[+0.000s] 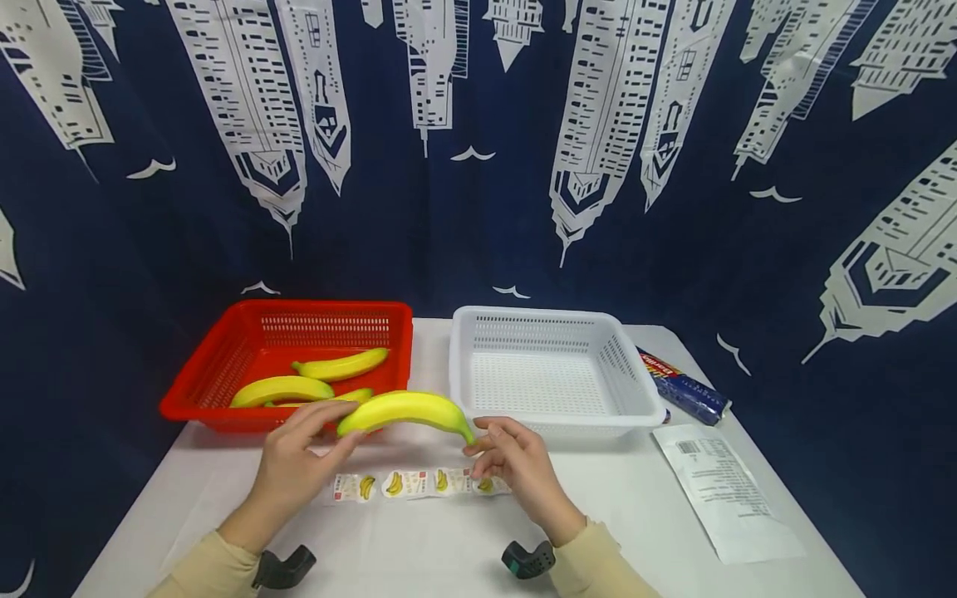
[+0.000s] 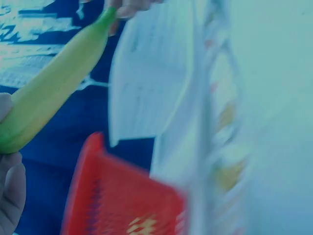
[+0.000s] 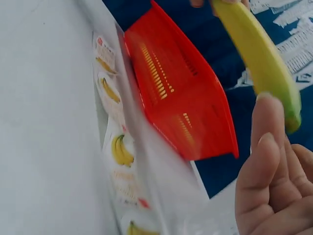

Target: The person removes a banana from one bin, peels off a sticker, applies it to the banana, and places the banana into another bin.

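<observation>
A yellow banana point(image 1: 407, 409) with a green stem is held level above the table, between both hands. My left hand point(image 1: 295, 465) pinches its rounded left end between thumb and fingers. At the other end, the fingers of my right hand point(image 1: 523, 469) hold the green stem lightly, also seen in the left wrist view at the stem point(image 2: 106, 18). Beneath the hands lies a strip of banana stickers point(image 1: 407, 483), partly covered by the right hand. Several more bananas point(image 1: 282, 390) lie in the red basket point(image 1: 190, 399), behind the left hand.
A white basket point(image 1: 553, 425) with nothing visible inside stands right of the red one. Farther right are a blue package point(image 1: 691, 394) and a white printed packet point(image 1: 725, 494). A dark skyline-patterned curtain point(image 1: 463, 224) hangs behind the white table point(image 1: 419, 548).
</observation>
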